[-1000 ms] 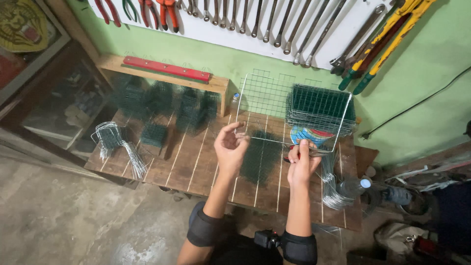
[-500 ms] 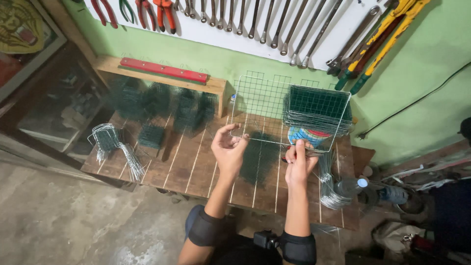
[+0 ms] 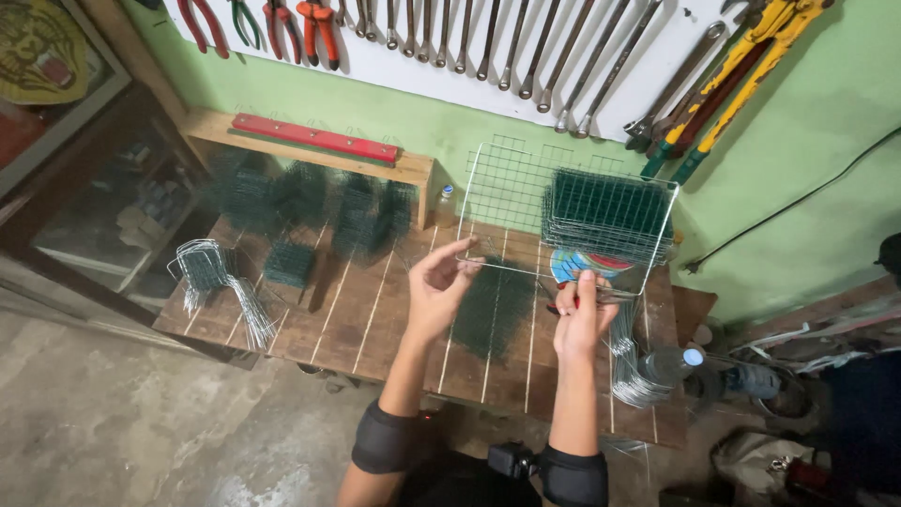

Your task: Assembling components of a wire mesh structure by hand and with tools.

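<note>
A: What are the 2 hands doing, nearest first?

B: The left hand [image 3: 439, 293] is pinching the near-left edge of a bare wire mesh panel [image 3: 526, 202] with thumb and fingertips. The right hand [image 3: 582, 314] is clenching around a red-handled tool [image 3: 563, 302] and working it at the same near edge; I can't tell what kind of tool it is.

A: Where is the panel sitting?

B: It's tilting up off the wooden worktop [image 3: 375, 310], leaning back toward a stack of green mesh panels [image 3: 610, 211] by the green wall [image 3: 826, 141]. A dark green mesh piece [image 3: 493, 305] is lying flat under both hands.

A: So which step is this?

B: I'd judge they're fixing or trimming the wire along that near edge. Whatever follows is calling for a steady left pinch while the tool is biting.

A: Any packages or labels?

B: A flat round pack in blue, red and white [image 3: 587, 265] is lying beneath the panel. A clear plastic bottle with a blue cap [image 3: 668, 364] is resting at the right, beside a bundle of bent wires [image 3: 631, 366]. Farther left, another wire bundle [image 3: 221, 282] and green mesh cubes [image 3: 310, 211] are sitting. A long red bar [image 3: 314, 138] is lying on the back ledge, below hanging spanners [image 3: 488, 38].
</note>
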